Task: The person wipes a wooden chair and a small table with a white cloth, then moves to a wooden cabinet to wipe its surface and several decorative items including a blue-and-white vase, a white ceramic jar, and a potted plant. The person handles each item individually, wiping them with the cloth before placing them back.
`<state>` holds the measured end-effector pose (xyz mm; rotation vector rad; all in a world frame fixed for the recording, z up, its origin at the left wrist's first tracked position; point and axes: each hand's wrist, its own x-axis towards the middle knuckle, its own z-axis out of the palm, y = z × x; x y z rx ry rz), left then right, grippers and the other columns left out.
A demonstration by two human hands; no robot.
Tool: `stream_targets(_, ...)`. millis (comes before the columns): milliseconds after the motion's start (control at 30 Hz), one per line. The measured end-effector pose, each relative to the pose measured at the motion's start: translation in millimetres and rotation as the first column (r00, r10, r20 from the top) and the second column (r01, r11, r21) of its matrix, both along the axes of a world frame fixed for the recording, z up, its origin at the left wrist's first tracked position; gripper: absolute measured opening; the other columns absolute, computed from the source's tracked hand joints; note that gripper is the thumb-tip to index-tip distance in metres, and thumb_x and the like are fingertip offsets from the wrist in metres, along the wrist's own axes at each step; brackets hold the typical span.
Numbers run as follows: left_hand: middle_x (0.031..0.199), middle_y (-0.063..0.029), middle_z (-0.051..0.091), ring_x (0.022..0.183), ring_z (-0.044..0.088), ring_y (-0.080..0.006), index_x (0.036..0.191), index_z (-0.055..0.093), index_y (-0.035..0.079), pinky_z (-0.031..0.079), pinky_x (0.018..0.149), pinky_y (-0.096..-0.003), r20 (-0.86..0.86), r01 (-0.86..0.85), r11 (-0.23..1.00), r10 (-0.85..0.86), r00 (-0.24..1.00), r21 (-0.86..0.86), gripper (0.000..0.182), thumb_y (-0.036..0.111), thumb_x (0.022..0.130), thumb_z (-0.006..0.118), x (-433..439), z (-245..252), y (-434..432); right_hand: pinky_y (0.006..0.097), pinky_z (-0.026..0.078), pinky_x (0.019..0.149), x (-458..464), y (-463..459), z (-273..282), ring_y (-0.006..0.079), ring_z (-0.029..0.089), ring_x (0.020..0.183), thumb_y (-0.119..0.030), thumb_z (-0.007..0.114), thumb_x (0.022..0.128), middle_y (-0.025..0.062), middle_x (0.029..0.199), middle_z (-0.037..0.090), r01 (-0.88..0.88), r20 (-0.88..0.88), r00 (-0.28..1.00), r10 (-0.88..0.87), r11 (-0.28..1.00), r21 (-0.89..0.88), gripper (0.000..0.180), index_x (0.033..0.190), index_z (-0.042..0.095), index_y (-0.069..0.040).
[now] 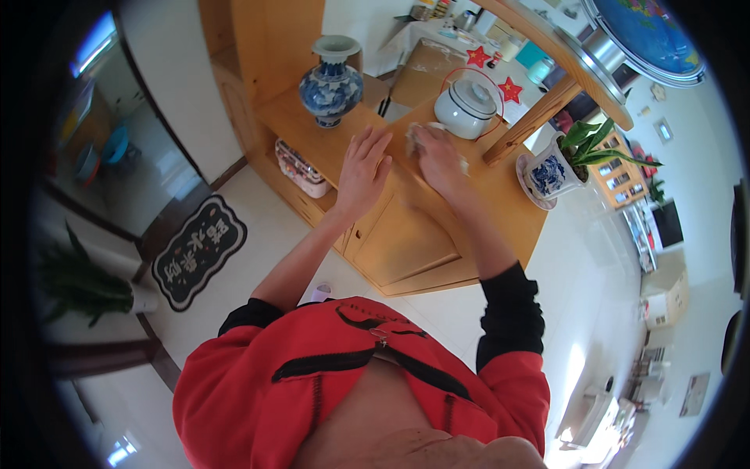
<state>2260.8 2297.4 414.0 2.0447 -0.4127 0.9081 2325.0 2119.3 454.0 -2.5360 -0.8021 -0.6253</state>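
My right hand (436, 155) presses a pale, crumpled cloth (413, 140) against the top of a wooden cabinet (498, 193). A white lidded enamel pot (466, 108) with a dark rim and a thin red handle stands just beyond that hand. My left hand (364, 173) holds nothing. Its fingers are spread, palm down, near the edge of the lower wooden shelf (319, 138); whether it touches the wood I cannot tell. Beyond the left hand a blue-and-white porcelain vase (331, 85) stands upright on that shelf.
A potted plant (551, 170) on a saucer stands at the cabinet's right end. A wooden post (533, 120) rises beside it, carrying a shelf with a globe (650, 35). A patterned container (302, 170) sits in the cubby below. A dark mat (199, 252) lies on the floor.
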Motion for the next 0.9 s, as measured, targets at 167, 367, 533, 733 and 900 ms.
stream_targets(167, 0.136, -0.0111, 0.058, 0.131, 0.048, -0.0349, 0.127, 0.063, 0.003, 0.036, 0.113, -0.0468, 0.011, 0.046, 0.991, -0.048, 0.999, 0.126, 0.031, 0.01, 0.097, 0.058, 16, -6, 12, 0.0445, 0.046, 0.101, 19, 30, 1, 0.0394, 0.056, 0.117, -0.001, 0.059, 0.088, 0.015, 0.126, 0.064, 0.044, -0.013, 0.999, -0.043, 0.997, 0.062, 0.034, 0.121, 0.064, -0.006)
stream_targets(367, 0.136, -0.0065, 0.058, 0.123, 0.053, -0.0329, 0.126, 0.064, 0.003, 0.043, 0.106, -0.0467, 0.11, 0.013, 0.973, -0.039, 0.993, 0.233, 0.032, 0.009, 0.095, 0.061, 17, -11, 17, 0.0424, 0.046, 0.102, -46, -41, 5, 0.0368, 0.054, 0.121, 0.0, 0.061, 0.087, 0.0126, 0.127, 0.064, 0.276, -0.001, 0.961, -0.276, 0.959, 0.072, 0.031, 0.118, 0.066, -0.005)
stream_targets(533, 0.138, -0.0057, 0.057, 0.119, 0.054, -0.0325, 0.13, 0.063, 0.004, 0.047, 0.1, -0.0439, 0.112, 0.068, 0.97, -0.096, 0.989, 0.233, 0.036, 0.008, 0.094, 0.061, 20, -13, 20, 0.0425, 0.046, 0.102, -111, -109, 14, 0.035, 0.054, 0.12, -0.003, 0.063, 0.085, 0.0122, 0.129, 0.063, 0.464, -0.022, 0.886, -0.464, 0.886, 0.015, 0.035, 0.12, 0.067, -0.005)
stream_targets(733, 0.139, -0.0071, 0.057, 0.116, 0.056, -0.0303, 0.131, 0.062, 0.004, 0.05, 0.096, -0.0395, 0.064, 0.093, 0.975, -0.108, 0.992, 0.204, 0.036, 0.007, 0.096, 0.06, 16, -15, 17, 0.0409, 0.045, 0.102, -149, -193, 10, 0.035, 0.056, 0.117, -0.009, 0.063, 0.092, 0.0136, 0.128, 0.065, 0.659, -0.031, 0.752, -0.658, 0.75, 0.054, 0.032, 0.124, 0.067, -0.007)
stream_targets(900, 0.141, -0.0085, 0.056, 0.11, 0.058, -0.0312, 0.131, 0.061, 0.003, 0.05, 0.094, -0.039, 0.003, 0.1, 0.984, -0.102, 0.995, 0.15, 0.035, 0.006, 0.096, 0.058, 12, -15, 12, 0.0401, 0.044, 0.095, -145, -250, 4, 0.0336, 0.056, 0.106, -0.008, 0.06, 0.093, 0.0106, 0.125, 0.067, 0.761, -0.152, 0.649, -0.745, 0.639, 0.114, 0.031, 0.122, 0.069, -0.009)
